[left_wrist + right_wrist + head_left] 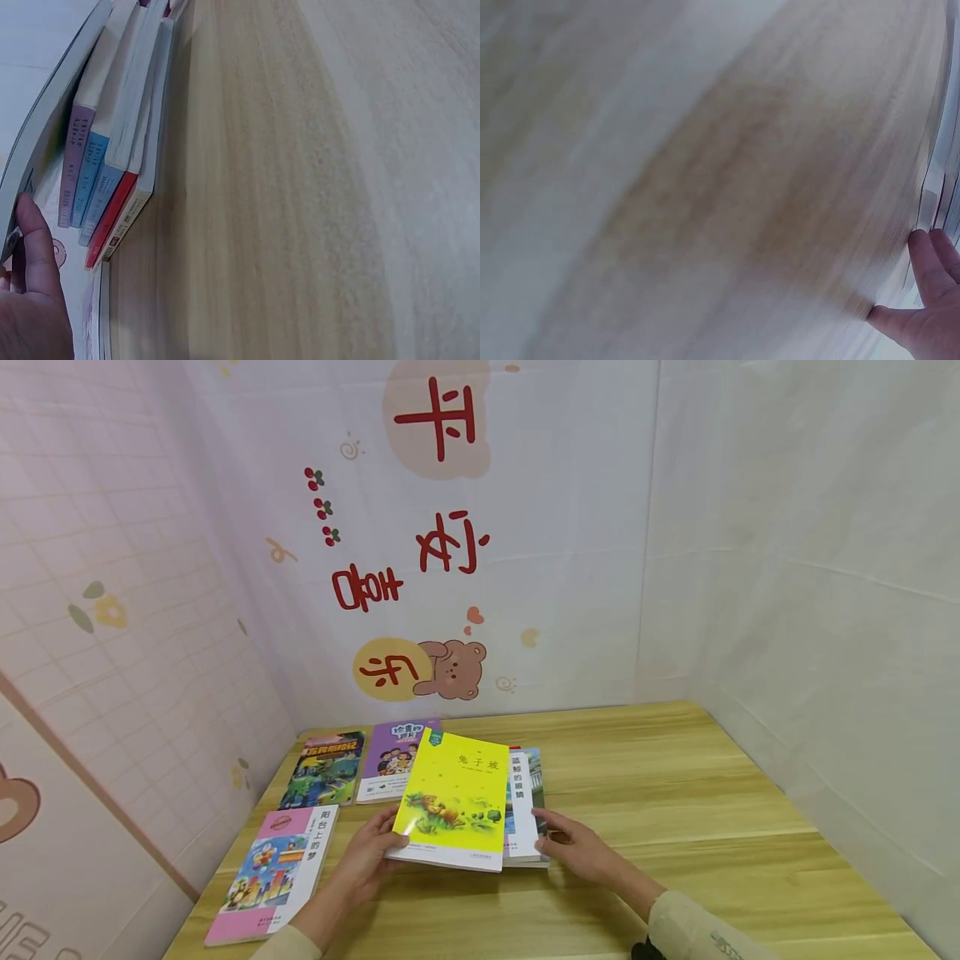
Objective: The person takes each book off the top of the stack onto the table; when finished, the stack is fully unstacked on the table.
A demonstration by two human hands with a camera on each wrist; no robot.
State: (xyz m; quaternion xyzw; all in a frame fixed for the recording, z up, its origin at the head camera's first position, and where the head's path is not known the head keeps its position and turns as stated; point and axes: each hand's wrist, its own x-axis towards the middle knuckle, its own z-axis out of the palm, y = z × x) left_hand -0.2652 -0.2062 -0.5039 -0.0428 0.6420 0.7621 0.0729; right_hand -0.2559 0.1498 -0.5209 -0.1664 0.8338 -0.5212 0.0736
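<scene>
My left hand (369, 853) holds a yellow picture-covered book (453, 785) by its lower left corner, thumb on the cover. The left wrist view shows this book tilted up, apart from the stack of books (112, 142) beneath it. Purple, blue and red spines show in that stack. In the head view the yellow book hides much of the stack, whose top book with a white strip (522, 806) shows at the right. My right hand (581, 852) touches the stack's right side with extended fingertips (921, 244), thumb spread apart.
To the left on the wooden table (675, 810) lie a pink-and-white book (273, 877), a green illustrated book (324, 768) and a purple book (390, 752). White printed cloth walls (562, 527) stand around the table's back and sides. A small black object (645, 950) shows near the right sleeve.
</scene>
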